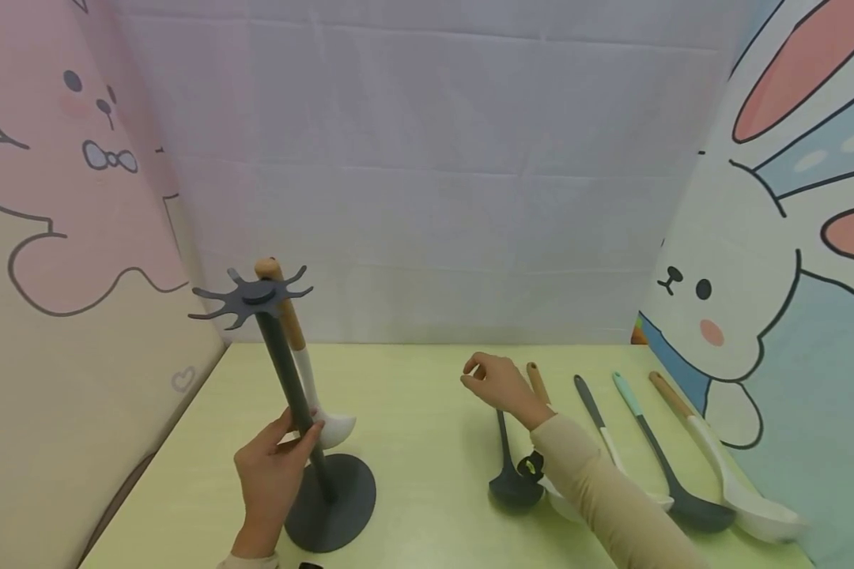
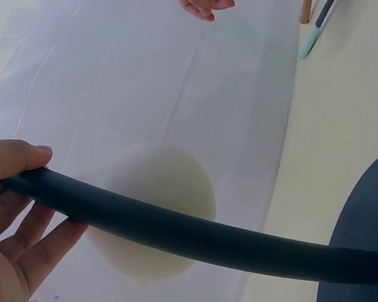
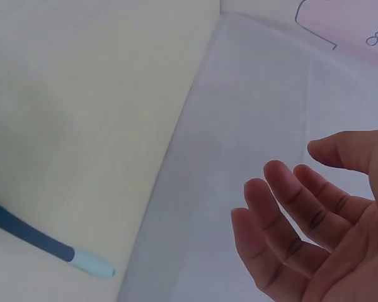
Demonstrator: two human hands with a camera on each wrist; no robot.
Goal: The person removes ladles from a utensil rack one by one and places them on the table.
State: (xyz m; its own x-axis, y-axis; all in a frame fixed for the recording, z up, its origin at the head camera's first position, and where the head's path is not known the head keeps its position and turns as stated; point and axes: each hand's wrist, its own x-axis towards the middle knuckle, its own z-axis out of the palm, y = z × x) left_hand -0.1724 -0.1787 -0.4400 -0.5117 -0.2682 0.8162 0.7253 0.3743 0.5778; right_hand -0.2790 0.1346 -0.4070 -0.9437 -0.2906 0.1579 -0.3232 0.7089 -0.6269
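My left hand (image 1: 273,466) grips the dark pole of a utensil stand (image 1: 282,367), thumb on one side and fingers on the other. On the stand's hooked top hangs a ladle (image 1: 306,383) with a wooden handle and white bowl, behind the pole. In the left wrist view the pale ladle bowl (image 2: 157,170) shows past the pole. My right hand (image 1: 501,383) hovers over the table, loosely curled, holding nothing. Below it lies a black ladle (image 1: 515,488), its upper handle hidden by the hand. The right wrist view shows a dark handle with a mint tip (image 3: 91,263).
Right of the black ladle lie several utensils: a wooden-handled one (image 1: 537,383) partly behind my sleeve, a grey-and-white one (image 1: 589,401), a mint-handled black ladle (image 1: 700,512) and a wooden-handled white ladle (image 1: 761,514). A pale curtain (image 1: 427,197) hangs behind the table (image 1: 413,395).
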